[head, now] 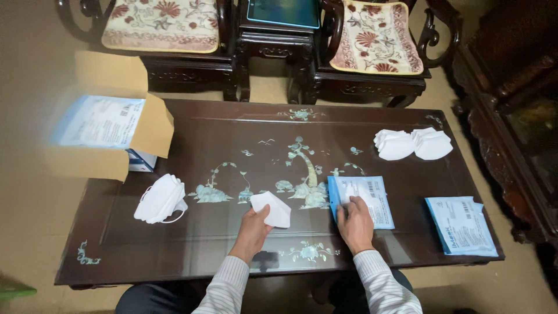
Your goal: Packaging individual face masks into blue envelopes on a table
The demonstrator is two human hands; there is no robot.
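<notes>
The left hand (251,228) grips a matt white fabric mask (271,209); under the right hand (355,223) lies a glossy plastic pouch (365,199); beneath both, the polished dark wood table (174,244) gleams.

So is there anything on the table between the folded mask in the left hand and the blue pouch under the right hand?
Nothing visible. The left hand holds the folded white mask, and only bare tabletop lies between it and the blue pouch under the right hand.
</notes>
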